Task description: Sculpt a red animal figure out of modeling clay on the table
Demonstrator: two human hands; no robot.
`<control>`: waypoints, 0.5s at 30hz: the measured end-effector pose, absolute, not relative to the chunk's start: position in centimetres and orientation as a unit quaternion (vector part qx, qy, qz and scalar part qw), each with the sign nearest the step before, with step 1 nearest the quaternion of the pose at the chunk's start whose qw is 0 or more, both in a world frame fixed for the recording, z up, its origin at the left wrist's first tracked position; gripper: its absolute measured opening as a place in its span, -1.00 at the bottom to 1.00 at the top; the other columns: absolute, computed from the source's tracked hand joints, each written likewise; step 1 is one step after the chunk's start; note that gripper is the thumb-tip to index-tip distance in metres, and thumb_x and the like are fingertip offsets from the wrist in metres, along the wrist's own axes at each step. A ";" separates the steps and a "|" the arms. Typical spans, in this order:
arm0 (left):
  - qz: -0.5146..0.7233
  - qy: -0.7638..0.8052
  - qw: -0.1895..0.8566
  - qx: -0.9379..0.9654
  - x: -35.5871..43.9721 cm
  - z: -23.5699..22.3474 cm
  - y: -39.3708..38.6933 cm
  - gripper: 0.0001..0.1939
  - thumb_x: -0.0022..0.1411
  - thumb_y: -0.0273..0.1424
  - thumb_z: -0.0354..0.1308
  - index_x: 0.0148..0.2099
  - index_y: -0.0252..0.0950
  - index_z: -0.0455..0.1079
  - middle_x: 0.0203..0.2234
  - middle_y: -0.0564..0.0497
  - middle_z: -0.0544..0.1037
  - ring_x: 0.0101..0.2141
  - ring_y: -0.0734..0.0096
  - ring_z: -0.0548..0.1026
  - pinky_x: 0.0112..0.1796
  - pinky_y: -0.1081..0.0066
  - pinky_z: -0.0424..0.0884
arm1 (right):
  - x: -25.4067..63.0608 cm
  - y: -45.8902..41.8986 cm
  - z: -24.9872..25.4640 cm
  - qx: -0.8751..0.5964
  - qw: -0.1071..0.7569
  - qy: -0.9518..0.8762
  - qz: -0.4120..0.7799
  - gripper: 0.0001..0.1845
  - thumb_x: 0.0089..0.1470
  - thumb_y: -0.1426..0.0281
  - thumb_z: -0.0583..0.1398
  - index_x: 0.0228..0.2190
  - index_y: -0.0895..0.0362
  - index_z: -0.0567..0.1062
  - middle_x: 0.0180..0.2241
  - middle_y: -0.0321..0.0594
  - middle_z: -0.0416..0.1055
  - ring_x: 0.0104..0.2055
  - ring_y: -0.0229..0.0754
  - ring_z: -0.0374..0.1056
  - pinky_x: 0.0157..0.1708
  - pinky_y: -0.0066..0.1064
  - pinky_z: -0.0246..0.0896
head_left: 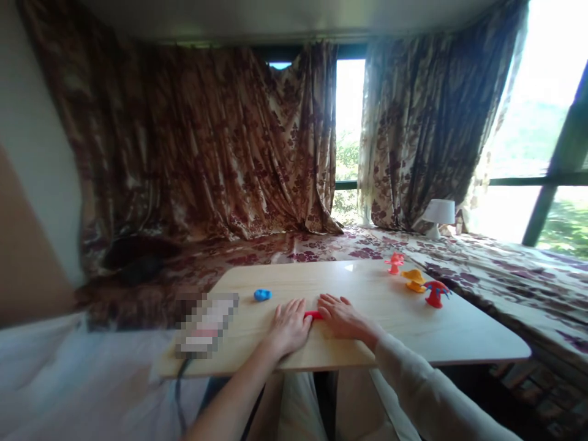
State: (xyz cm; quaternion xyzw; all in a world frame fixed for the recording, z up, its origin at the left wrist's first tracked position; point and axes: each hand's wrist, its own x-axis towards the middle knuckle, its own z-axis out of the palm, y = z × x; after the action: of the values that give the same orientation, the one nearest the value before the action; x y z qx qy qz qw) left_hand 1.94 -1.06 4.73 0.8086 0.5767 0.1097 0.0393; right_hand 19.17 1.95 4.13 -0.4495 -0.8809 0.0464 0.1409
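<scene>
On the pale wooden table [367, 349], my left hand [289, 326] lies palm down with its fingers stretched forward. To its right, my right hand [342, 315] rests flat in the same way. Between the two hands shows a short red roll [313, 315] that looks like modelling clay; its ends run under both hands, so its full length is hidden. A lump of blue clay [263, 295] lies beyond my left hand, apart from it.
Three small figures stand along the table's right side: a pink one [395, 263], a yellow one [414, 280] and a red one with blue strands [435, 294]. A blurred-out device with a cable [206, 324] lies at the left edge. A white lamp [440, 212] stands behind.
</scene>
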 end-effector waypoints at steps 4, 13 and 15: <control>0.120 0.539 0.018 0.834 0.8 3.8 -3.4 -0.49 0.28 -0.28 -0.27 0.23 -0.33 0.04 0.18 -0.12 0.16 0.18 0.22 0.08 0.14 0.02 -0.05 | 20.1 -0.6 4.0 -0.408 0.141 -0.900 0.060 -0.54 0.21 0.32 -0.12 0.13 0.08 0.16 0.17 -0.10 0.11 0.22 -0.06 -0.04 0.13 -0.03 -0.16; 0.099 0.514 0.055 0.850 -0.5 4.3 -6.4 -0.47 0.28 -0.25 -0.28 0.26 -0.29 -0.05 0.22 -0.04 0.06 0.21 0.29 0.00 0.16 0.06 -0.14 | 21.0 -3.7 4.1 -0.375 0.148 -0.911 0.083 -0.50 0.22 0.26 -0.12 0.17 0.07 0.07 0.20 -0.10 0.04 0.25 -0.09 -0.12 0.18 -0.07 -0.30; 0.113 0.553 0.062 0.823 0.0 4.6 -3.8 -0.46 0.27 -0.26 -0.28 0.24 -0.35 0.00 0.20 -0.10 0.11 0.20 0.23 0.03 0.15 0.03 -0.12 | 20.4 -1.1 4.0 -0.418 0.154 -0.893 0.070 -0.53 0.22 0.25 -0.12 0.12 0.08 0.19 0.17 -0.06 0.10 0.23 -0.06 -0.06 0.15 -0.01 -0.22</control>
State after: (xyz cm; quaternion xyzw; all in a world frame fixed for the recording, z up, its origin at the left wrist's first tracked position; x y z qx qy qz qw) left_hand -0.03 -3.79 4.55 0.8231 0.5531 0.1127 0.0616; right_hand 20.43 -1.13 4.04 -0.4176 -0.8928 0.0698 0.1538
